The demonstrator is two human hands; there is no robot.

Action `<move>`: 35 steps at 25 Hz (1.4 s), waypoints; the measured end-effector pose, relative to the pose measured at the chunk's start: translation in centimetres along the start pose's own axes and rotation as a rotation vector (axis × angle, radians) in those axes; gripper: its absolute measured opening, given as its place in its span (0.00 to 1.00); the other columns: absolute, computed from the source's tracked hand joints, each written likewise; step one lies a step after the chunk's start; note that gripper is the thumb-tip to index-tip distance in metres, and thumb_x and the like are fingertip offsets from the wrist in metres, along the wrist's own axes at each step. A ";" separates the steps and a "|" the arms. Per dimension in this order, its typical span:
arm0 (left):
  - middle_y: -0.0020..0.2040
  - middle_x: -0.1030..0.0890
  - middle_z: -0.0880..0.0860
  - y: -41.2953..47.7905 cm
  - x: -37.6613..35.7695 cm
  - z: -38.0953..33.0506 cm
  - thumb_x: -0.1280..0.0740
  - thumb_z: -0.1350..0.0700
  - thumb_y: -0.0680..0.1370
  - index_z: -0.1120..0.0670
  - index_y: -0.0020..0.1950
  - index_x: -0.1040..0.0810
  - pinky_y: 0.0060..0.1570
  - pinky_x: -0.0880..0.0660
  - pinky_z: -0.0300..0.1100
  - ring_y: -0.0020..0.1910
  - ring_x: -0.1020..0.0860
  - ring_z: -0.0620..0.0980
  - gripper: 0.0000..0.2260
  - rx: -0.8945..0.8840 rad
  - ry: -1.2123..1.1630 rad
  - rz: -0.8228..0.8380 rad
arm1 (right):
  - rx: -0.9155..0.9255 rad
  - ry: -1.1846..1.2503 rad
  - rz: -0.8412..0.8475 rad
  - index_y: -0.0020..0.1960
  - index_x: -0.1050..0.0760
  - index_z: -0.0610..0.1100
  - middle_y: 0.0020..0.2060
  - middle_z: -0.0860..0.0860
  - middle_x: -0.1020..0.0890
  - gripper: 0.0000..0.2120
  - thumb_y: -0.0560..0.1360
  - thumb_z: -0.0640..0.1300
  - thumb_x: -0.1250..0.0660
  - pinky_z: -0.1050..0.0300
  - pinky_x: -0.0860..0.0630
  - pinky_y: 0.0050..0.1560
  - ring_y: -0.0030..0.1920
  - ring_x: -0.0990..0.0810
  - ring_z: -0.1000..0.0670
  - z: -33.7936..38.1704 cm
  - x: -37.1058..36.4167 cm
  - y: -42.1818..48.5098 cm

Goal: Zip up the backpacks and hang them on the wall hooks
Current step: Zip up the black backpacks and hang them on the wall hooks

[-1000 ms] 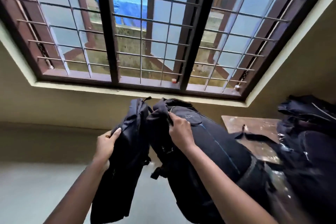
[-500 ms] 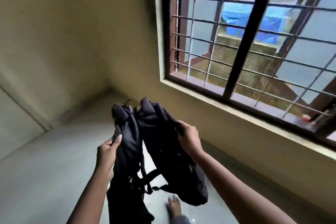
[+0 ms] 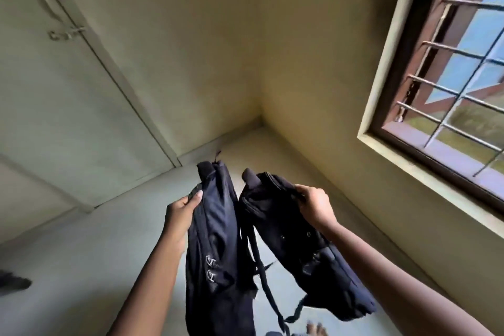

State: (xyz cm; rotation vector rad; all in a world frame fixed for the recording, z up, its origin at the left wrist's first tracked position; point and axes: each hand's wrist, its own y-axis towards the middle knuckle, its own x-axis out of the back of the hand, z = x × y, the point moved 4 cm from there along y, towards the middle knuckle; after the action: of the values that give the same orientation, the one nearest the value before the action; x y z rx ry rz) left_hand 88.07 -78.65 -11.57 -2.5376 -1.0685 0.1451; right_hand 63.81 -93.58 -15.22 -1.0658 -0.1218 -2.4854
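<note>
Two dark navy backpacks hang in the air in front of me. My left hand grips the left backpack by its upper edge; this bag hangs upright, with two small pale marks on its side. My right hand holds the right backpack at its top; it tilts down to the right, with black straps dangling between the two bags. I cannot tell whether the zips are closed. No wall hooks are in view.
A pale door with a latch stands at the left. A barred window fills the right wall. The room corner lies straight ahead. My bare foot shows on the grey floor below, with a dark object at far left.
My view has swung left, from the window and a table with more bags, to the room corner and door. Both hands keep hold of the backpacks, which now hang slightly apart.
</note>
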 end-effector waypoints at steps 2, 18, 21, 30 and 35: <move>0.44 0.20 0.56 3.1 0.7 -0.6 0.31 0.52 0.74 0.56 0.43 0.20 0.51 0.27 0.47 0.44 0.22 0.53 0.08 0.015 -0.001 -0.025 | -0.045 -0.062 -0.005 0.49 0.21 0.44 0.45 0.43 0.15 0.09 0.75 0.41 0.39 0.53 0.27 0.44 0.50 0.19 0.39 0.2 -1.4 3.8; 0.45 0.17 0.55 26.8 -5.2 -6.8 0.30 0.52 0.73 0.55 0.40 0.16 0.54 0.26 0.47 0.48 0.20 0.52 0.07 -0.002 0.286 0.417 | -0.755 1.137 0.013 0.50 0.25 0.44 0.36 0.48 0.21 0.06 0.78 0.44 0.39 0.63 0.26 0.34 0.32 0.25 0.53 5.7 -7.8 18.0; 0.39 0.21 0.52 27.5 -4.1 -7.2 0.28 0.42 0.66 0.58 0.44 0.17 0.45 0.27 0.47 0.40 0.24 0.49 0.20 -0.078 0.424 0.482 | -0.753 1.205 0.149 0.54 0.27 0.47 0.47 0.46 0.24 0.18 0.72 0.60 0.35 0.54 0.25 0.43 0.44 0.24 0.47 9.1 -9.4 18.8; 0.40 0.15 0.48 24.2 -1.2 -6.3 0.29 0.56 0.72 0.56 0.46 0.16 0.43 0.26 0.38 0.41 0.21 0.42 0.06 -0.198 0.621 0.576 | -0.724 0.931 -0.164 0.52 0.22 0.46 0.50 0.45 0.17 0.19 0.64 0.52 0.25 0.48 0.22 0.57 0.48 0.19 0.46 10.7 -13.3 23.6; 0.47 0.17 0.54 23.6 0.6 -7.9 0.36 0.46 0.76 0.53 0.54 0.24 0.43 0.24 0.46 0.44 0.19 0.53 0.14 0.435 0.013 0.380 | -0.437 1.111 0.166 0.47 0.20 0.42 0.40 0.45 0.17 0.05 0.71 0.40 0.28 0.55 0.21 0.43 0.38 0.20 0.49 15.0 -14.6 22.4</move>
State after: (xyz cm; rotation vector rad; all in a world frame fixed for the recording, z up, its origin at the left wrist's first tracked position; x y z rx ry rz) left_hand 106.16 -95.65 -13.37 -2.3004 -0.4698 0.4139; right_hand 92.24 -105.01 -17.04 0.2925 0.8162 -2.6158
